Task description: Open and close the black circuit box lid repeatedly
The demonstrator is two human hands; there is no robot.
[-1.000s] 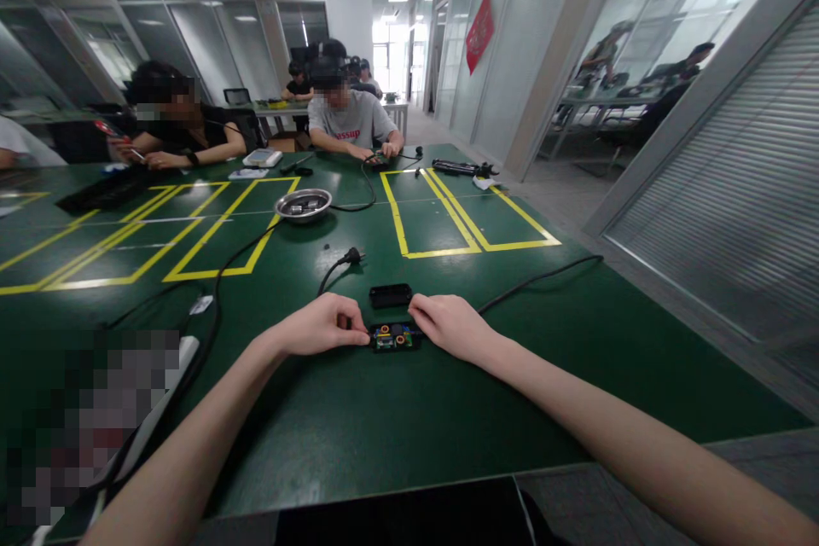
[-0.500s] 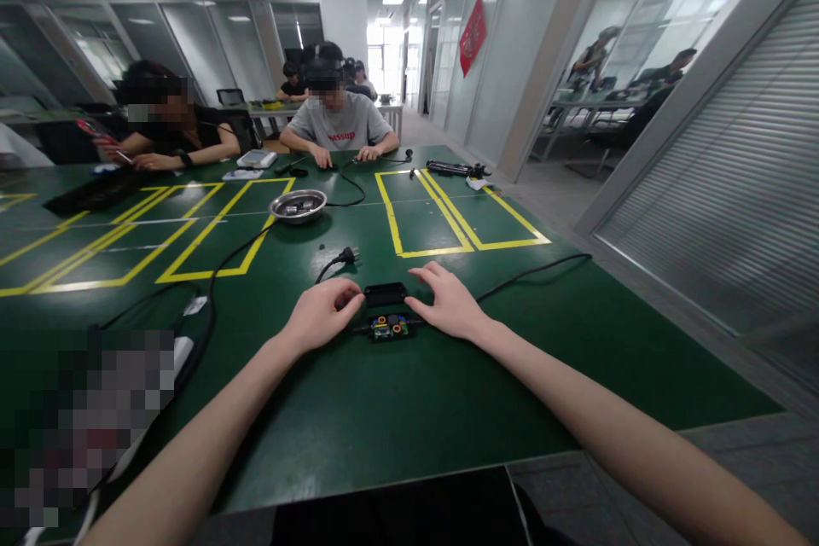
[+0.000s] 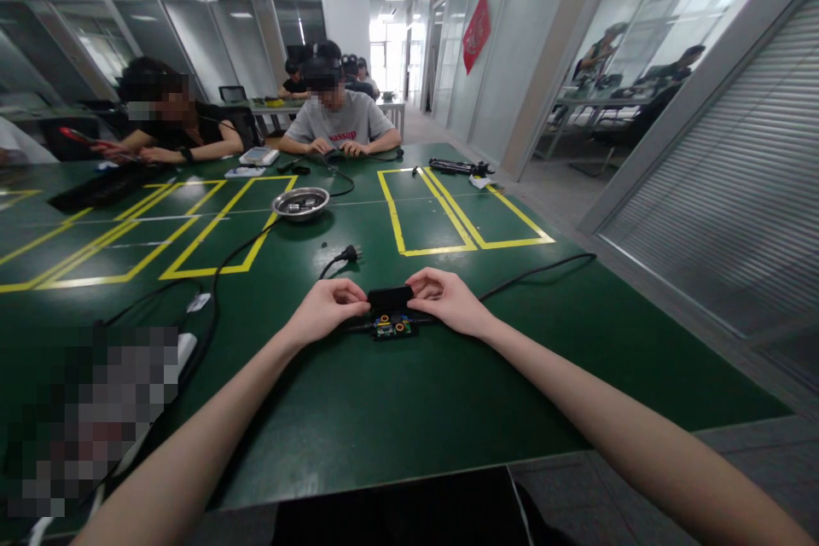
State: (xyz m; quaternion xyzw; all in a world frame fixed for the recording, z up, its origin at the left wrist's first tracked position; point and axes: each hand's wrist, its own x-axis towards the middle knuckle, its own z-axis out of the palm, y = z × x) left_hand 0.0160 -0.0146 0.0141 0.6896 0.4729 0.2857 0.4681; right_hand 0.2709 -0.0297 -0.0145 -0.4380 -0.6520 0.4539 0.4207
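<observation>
Between my two hands is a small black plastic housing cover [image 3: 390, 299], tipped so that its plain outer face shows. My left hand [image 3: 333, 307] pinches its left end, and my right hand [image 3: 441, 300] grips its right end. Just in front of it, nearer to me, lies the other half of the housing with a circuit board [image 3: 395, 325] in it, face up, with two copper-coloured ring coils. Black cables leave it on both sides. One power cord ends in a plug [image 3: 350, 253] beyond my left hand.
A metal bowl [image 3: 300, 216] with small metal parts stands beyond the plug. Yellow tape outlines [image 3: 438, 251] mark the green table [image 3: 384, 409]. A black cable [image 3: 537, 275] runs to the right. A white power strip [image 3: 187, 348] lies left. Two co-workers sit across the table.
Both hands have closed on the black cover's ends. The cover has gone from lying with its hollow side showing to tilted up, its outer face towards me. The circuit board stays in place.
</observation>
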